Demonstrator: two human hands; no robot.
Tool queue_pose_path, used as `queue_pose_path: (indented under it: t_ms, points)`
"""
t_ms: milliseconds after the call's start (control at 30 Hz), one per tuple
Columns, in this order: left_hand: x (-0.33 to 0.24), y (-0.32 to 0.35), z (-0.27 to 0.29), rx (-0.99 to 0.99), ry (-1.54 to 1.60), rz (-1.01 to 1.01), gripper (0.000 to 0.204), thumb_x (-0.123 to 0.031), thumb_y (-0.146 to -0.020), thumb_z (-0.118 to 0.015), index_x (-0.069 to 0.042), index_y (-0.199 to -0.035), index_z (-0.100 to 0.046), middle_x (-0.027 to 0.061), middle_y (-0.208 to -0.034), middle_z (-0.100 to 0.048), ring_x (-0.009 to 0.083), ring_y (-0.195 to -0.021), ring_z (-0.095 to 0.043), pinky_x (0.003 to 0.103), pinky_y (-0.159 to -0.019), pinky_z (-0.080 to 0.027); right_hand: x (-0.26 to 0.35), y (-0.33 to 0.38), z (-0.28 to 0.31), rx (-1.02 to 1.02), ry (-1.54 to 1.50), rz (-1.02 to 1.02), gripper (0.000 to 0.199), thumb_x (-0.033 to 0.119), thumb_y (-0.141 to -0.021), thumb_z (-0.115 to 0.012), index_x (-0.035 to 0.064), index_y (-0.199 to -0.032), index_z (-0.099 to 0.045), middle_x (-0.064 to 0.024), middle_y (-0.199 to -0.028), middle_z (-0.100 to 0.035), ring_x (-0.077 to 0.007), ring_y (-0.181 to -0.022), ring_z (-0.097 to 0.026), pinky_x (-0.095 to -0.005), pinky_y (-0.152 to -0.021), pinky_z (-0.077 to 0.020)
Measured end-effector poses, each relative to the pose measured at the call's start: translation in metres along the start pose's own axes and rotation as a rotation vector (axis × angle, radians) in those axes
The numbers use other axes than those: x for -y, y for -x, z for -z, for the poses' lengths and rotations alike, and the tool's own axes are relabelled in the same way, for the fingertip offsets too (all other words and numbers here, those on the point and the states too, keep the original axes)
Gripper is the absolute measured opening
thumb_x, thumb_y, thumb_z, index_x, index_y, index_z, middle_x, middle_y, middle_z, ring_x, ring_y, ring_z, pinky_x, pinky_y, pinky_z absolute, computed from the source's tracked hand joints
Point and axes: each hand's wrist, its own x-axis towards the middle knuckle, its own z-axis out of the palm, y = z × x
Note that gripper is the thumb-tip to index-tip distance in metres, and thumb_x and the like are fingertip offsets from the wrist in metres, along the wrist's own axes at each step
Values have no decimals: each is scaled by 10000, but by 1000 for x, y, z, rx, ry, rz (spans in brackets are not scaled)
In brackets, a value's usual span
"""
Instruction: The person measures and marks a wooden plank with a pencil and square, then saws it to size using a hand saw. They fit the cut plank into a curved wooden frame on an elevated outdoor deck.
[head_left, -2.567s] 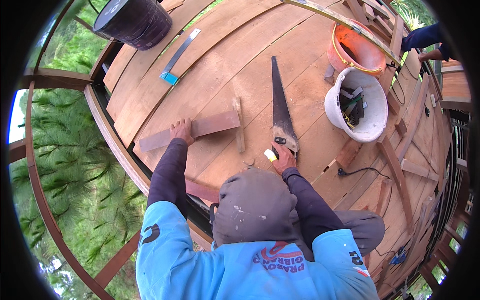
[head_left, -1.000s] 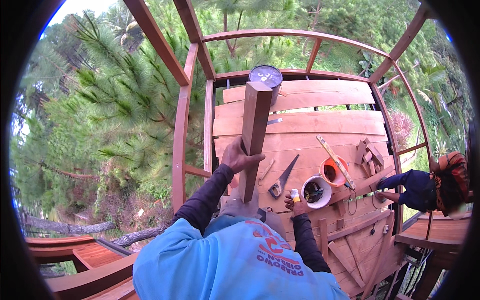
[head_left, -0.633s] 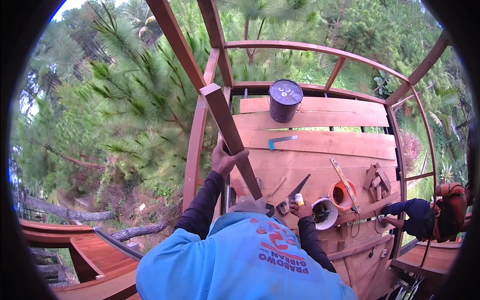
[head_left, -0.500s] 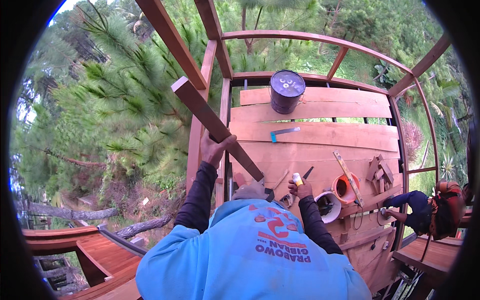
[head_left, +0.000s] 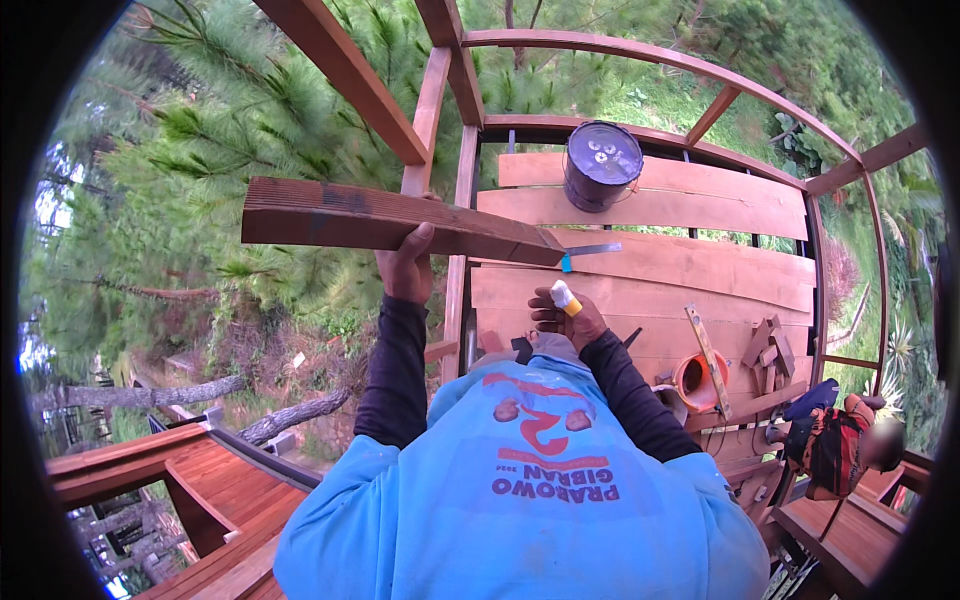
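Observation:
My left hand (head_left: 408, 265) grips a long reddish-brown wooden plank (head_left: 400, 218) from below, near its middle. The plank lies almost level at head height, and its left end reaches out over the trees. My right hand (head_left: 565, 318) is raised just in front of my cap, below the plank's right end. Its fingers are closed around a small yellow-and-white piece (head_left: 565, 297). Neither hand touches the deck boards (head_left: 700, 270) beneath.
A black bucket (head_left: 600, 165) stands on the far boards, with a blue-handled metal square (head_left: 590, 250) nearer. At right are an orange bucket (head_left: 698, 378), a long level (head_left: 708, 360) and wood offcuts (head_left: 768, 342). Another person (head_left: 835, 445) crouches lower right. Railing posts (head_left: 430, 110) edge the drop.
The plank has swung from upright, through a slant, to almost level, pointing left. My left hand stayed on it, and my right hand rose from the deck tools toward my head.

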Motion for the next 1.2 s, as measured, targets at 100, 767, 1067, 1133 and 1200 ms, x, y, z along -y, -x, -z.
queue_pose_path:
  t_ms: [100, 767, 1067, 1133, 1200]
  points:
    - [14, -18, -13, -26, 15, -42, 563, -67, -793, -816, 20, -1279, -546, 144, -1207, -654, 246, -1127, -627, 395, -1043, -472, 28, -19, -21, 227, 54, 31, 648, 481, -947, -632, 13, -1387, -550, -140, -1207, -694, -253, -1014, -712, -398, -912, -578]
    - [55, -121, -24, -390, -540, -91, 604, -76, -736, -901, 45, -1235, -581, 112, -1107, -681, 208, -978, -670, 355, -912, -546, 206, -169, 175, -224, 330, -120, 277, 238, -1053, -514, 76, -1253, -619, -85, -1119, -721, -163, -875, -714, -332, -751, -595]
    - [34, -277, -46, -261, -449, -87, 674, -165, -720, -918, 40, -1270, -586, 141, -1190, -674, 239, -1089, -657, 376, -985, -519, 274, -293, -16, 499, 550, -40, 297, 152, -981, -577, 57, -1243, -682, -76, -1216, -698, -181, -1074, -685, -339, -918, -559]
    - [27, -319, -68, -220, -408, -160, 670, -152, -732, -909, 43, -1284, -582, 145, -1222, -664, 243, -1116, -649, 385, -1003, -515, 293, -316, -52, 635, 566, -30, 378, 225, -995, -586, 27, -1314, -634, -106, -1262, -677, -209, -1116, -676, -356, -951, -555]
    - [8, -357, -93, -185, -374, -212, 648, -128, -748, -893, 44, -1290, -582, 146, -1241, -656, 243, -1139, -641, 391, -1020, -508, 312, -336, -85, 738, 519, 9, 458, 278, -1008, -578, 11, -1379, -577, -138, -1290, -660, -237, -1141, -671, -378, -968, -557]
